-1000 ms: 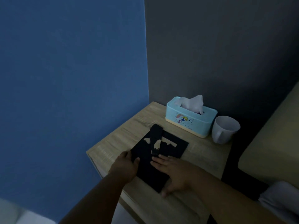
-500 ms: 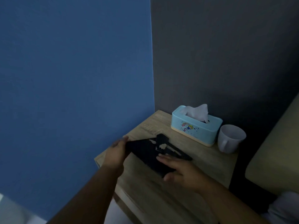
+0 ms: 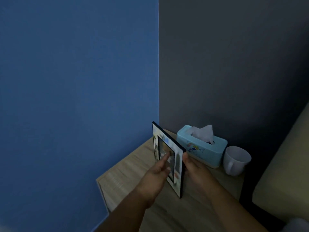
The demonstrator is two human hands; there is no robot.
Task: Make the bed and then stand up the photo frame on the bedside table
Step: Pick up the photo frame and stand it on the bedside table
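The photo frame (image 3: pixel 177 160), black-edged with a pale patterned front, stands nearly upright above the wooden bedside table (image 3: pixel 127 173), its picture side turned to the left. My left hand (image 3: pixel 156 174) holds it from the front, fingers on the glass. My right hand (image 3: pixel 194 168) grips its back edge from the right. The frame's lower corner is at or just above the tabletop; its rear stand is hidden.
A light blue tissue box (image 3: pixel 200 146) with a tissue sticking out sits behind the frame. A white mug (image 3: pixel 235 160) stands to its right. A blue wall is on the left, a dark grey wall behind. The beige bed edge (image 3: pixel 284 181) is at the right.
The frame lay face down on the table a second ago. Both hands lifted its left edge and turned it upright, so the picture side now shows.
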